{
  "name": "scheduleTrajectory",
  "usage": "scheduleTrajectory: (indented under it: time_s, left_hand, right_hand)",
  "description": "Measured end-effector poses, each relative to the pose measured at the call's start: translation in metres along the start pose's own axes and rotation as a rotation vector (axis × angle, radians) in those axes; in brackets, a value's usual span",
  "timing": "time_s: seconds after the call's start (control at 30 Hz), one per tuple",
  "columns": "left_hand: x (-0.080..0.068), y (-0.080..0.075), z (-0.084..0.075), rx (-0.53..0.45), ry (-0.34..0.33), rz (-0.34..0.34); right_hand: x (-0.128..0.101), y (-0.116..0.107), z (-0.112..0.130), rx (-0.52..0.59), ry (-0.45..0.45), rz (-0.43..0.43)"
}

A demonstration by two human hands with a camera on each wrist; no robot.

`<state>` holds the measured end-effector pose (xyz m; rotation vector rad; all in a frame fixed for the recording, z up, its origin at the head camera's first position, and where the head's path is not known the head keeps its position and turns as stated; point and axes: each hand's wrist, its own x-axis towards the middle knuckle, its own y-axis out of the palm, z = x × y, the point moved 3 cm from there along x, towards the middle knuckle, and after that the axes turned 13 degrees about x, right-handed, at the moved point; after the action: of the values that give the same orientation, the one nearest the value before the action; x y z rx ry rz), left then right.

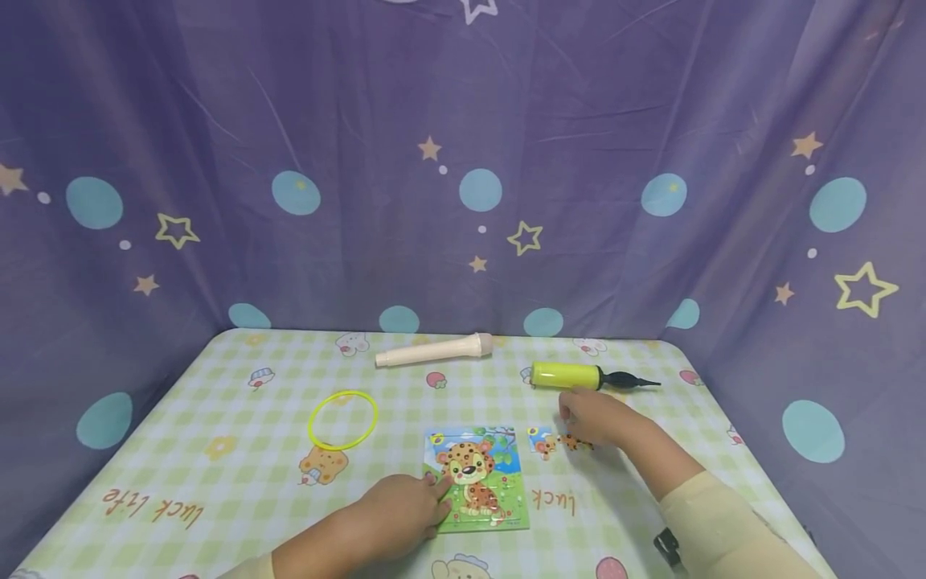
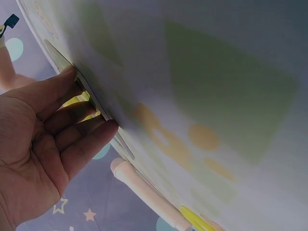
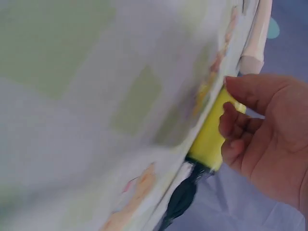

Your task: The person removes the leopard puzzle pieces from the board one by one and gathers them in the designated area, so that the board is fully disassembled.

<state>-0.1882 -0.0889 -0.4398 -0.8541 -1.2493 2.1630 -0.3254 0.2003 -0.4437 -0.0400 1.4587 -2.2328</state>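
Note:
A leopard picture puzzle board [image 1: 477, 476] lies flat near the table's front edge. My left hand [image 1: 405, 508] rests beside it with straight fingers [image 2: 82, 144] touching the board's left edge [image 2: 84, 86]. Loose puzzle pieces [image 1: 547, 442] lie just right of the board. My right hand [image 1: 599, 418] hovers over their right side with loosely curled fingers [image 3: 233, 130], and I see nothing pinched in it. A yellow hand pump [image 1: 567, 375] with a black nozzle lies just beyond that hand, and it shows close behind the fingers in the right wrist view [image 3: 209, 139].
A cream recorder-like tube [image 1: 434, 351] lies at the back of the table, and its end [image 2: 144, 190] shows in the left wrist view. A yellow ring [image 1: 343, 419] lies left of the board. Green checked cloth [image 1: 217, 482] covers the table. Purple star curtains close it in.

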Motion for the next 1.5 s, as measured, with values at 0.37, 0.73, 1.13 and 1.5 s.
scheduleTrajectory:
  time_s: [0.37, 0.73, 1.13, 1.5]
  left_hand:
    - [0.001, 0.003, 0.000, 0.001, 0.003, 0.004]
    - [-0.001, 0.003, 0.000, 0.001, -0.004, -0.030]
    - [0.004, 0.003, 0.000, 0.002, 0.011, -0.006]
    - [0.002, 0.002, 0.000, -0.016, -0.008, -0.018]
  right_hand:
    - [0.009, 0.028, 0.076, 0.062, -0.304, 0.115]
    - [0.007, 0.043, 0.103, -0.386, -0.432, 0.100]
    - [0.013, 0.040, 0.102, -0.480, -0.513, 0.048]
    - [0.011, 0.046, 0.090, -0.115, -0.465, 0.010]
